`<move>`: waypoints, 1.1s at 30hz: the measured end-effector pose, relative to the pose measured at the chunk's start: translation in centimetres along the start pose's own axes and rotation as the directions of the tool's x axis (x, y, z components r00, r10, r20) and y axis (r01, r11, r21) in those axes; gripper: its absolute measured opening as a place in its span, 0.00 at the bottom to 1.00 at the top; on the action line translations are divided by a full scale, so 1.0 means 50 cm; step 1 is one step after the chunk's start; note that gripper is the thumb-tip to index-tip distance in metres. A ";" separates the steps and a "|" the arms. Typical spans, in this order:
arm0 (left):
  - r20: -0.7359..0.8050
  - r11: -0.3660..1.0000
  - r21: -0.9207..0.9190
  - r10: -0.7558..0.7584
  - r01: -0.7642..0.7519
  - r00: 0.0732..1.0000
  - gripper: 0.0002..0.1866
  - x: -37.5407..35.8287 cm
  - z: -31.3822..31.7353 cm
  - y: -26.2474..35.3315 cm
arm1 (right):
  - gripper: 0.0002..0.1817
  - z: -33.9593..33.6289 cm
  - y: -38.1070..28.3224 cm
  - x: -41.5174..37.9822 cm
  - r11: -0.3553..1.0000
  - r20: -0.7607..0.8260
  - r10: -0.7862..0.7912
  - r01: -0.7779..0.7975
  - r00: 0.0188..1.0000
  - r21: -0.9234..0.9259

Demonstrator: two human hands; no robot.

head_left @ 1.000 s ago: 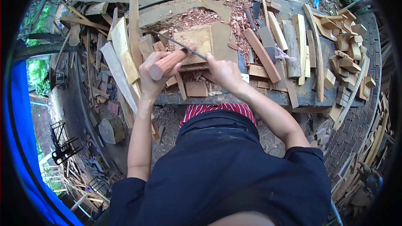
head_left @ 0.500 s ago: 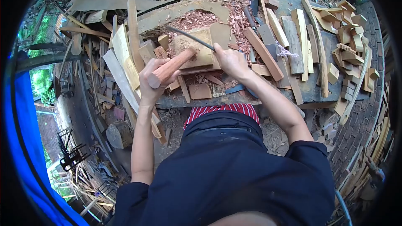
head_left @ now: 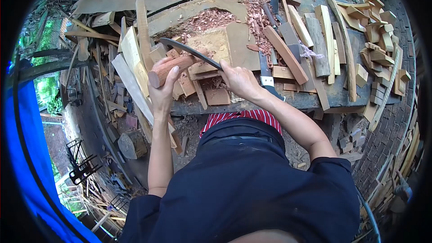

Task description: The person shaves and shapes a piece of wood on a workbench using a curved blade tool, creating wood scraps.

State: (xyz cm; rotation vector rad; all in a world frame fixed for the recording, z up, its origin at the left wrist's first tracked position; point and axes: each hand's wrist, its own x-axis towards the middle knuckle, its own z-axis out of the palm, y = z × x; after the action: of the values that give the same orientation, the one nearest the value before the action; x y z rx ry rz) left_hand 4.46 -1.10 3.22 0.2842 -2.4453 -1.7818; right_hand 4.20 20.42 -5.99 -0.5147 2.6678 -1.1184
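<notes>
My left hand [head_left: 162, 91] is wrapped round the near end of a reddish-brown wooden piece [head_left: 173, 68], whose far end lies by a pale wooden block [head_left: 211, 47]. The fingers of my right hand [head_left: 240, 81] are closed on the near end of a long dark tool [head_left: 183, 47], which looks like a file or rasp. The tool slants up to the left and crosses over the reddish piece near its far end. Right of the block, a blade with a dark handle [head_left: 272, 91] lies on the bench.
Red-brown shavings [head_left: 202, 20] cover the back of the workbench [head_left: 330, 101]. Long wood strips [head_left: 286, 55] lie on the right, with stacked cut blocks [head_left: 380, 58] beyond. More boards [head_left: 135, 58] lean at the left. A blue sheet [head_left: 27, 153] hangs at far left.
The dark tool and my right hand have shifted left and toward me, across the reddish piece. That piece has tilted flatter, and my left thumb now lies along it. The bladed tool shows more fully.
</notes>
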 end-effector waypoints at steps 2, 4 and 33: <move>0.064 0.999 0.030 -0.016 0.014 0.998 0.24 0.003 -0.006 -0.001 | 0.17 -0.019 -0.020 0.008 1.000 0.026 0.010 -0.010 1.000 0.006; -0.043 0.988 0.131 0.089 -0.083 0.995 0.18 -0.006 0.008 0.003 | 0.17 -0.071 -0.067 0.016 1.000 0.066 0.018 -0.019 0.998 0.011; -0.174 0.962 0.247 0.159 -0.113 0.972 0.14 0.008 0.049 -0.015 | 0.12 -0.118 -0.100 0.031 0.985 -0.220 -0.140 0.159 0.965 0.069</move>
State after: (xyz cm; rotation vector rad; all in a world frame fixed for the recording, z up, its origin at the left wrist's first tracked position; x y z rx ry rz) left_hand 3.66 0.90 1.76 0.2835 -2.4697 -1.3429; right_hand 2.09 20.38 1.59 -0.6212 2.7844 -1.3994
